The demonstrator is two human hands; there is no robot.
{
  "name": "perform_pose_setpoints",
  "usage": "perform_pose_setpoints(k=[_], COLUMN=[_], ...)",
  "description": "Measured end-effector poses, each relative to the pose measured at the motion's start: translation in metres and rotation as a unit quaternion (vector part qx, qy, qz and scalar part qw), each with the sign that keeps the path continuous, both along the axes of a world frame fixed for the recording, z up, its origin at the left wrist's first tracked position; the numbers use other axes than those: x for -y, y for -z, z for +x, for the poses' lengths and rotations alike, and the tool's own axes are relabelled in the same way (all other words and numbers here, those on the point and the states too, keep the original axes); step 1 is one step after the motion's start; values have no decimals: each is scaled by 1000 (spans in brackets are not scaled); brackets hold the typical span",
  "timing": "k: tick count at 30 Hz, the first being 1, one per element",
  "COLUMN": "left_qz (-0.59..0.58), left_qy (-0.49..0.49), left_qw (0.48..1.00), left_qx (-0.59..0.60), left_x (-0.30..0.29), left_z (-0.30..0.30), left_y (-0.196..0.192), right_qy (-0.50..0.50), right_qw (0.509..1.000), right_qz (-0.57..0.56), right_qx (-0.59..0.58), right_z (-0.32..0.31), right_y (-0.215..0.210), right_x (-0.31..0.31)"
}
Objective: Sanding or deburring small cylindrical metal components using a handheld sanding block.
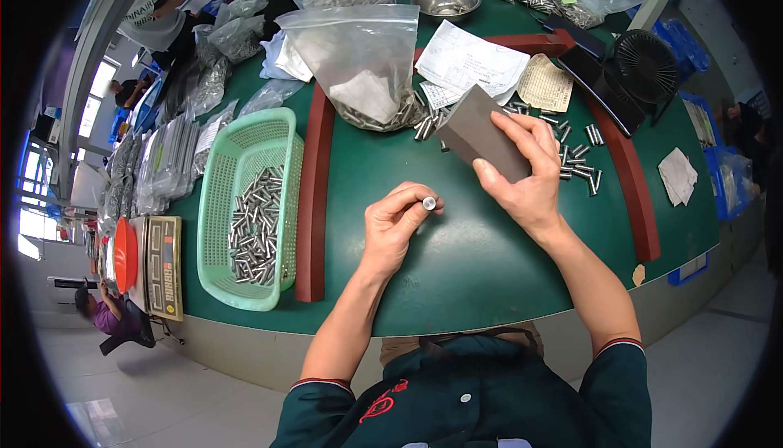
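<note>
Green tabletop [457, 260] | left hand [391, 228] fingers pinched a steel pin [429, 203] | right hand [522, 175] fingers gripped a grey block [477, 134] | loose pins [575, 158] beside it

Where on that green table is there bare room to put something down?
Bare green mat lies below both hands, toward the near edge, and between the red strip and the left hand. It is crowded beyond the right hand: loose pins, bag, papers. The basket fills the left.
</note>
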State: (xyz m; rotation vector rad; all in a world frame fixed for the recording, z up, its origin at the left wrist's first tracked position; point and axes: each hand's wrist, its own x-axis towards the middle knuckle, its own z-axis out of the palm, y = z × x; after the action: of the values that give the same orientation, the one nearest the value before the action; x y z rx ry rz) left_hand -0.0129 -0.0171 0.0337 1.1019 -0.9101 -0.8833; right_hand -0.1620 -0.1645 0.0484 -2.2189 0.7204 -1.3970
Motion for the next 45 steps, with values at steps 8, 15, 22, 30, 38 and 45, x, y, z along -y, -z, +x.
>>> perform_pose_setpoints(k=[8, 15, 22, 30, 38, 45], left_qz=[-22, -3, 32, 68, 78, 81], left_qy=[-2, 14, 62, 61, 34, -5], left_qw=[999, 1000, 935, 912, 927, 963], left_qx=[49, -13, -348, -399, -366, -256], left_x=[1, -2, -7, -9, -11, -10], left_z=[1, -1, -1, 5, 4, 0], left_y=[1, 5, 2, 0, -6, -10], right_qy=[-15, -19, -13, -24, -32, -32], right_qw=[998, 998, 998, 997, 997, 996], right_qz=[46, 57, 65, 69, 73, 81], right_qx=[25, 19, 22, 8, 0, -6], right_z=[-1, -2, -2, -2, -2, -3], right_y=[4, 3, 5, 5, 6, 4], right_x=[3, 1, 3, 5, 6, 5])
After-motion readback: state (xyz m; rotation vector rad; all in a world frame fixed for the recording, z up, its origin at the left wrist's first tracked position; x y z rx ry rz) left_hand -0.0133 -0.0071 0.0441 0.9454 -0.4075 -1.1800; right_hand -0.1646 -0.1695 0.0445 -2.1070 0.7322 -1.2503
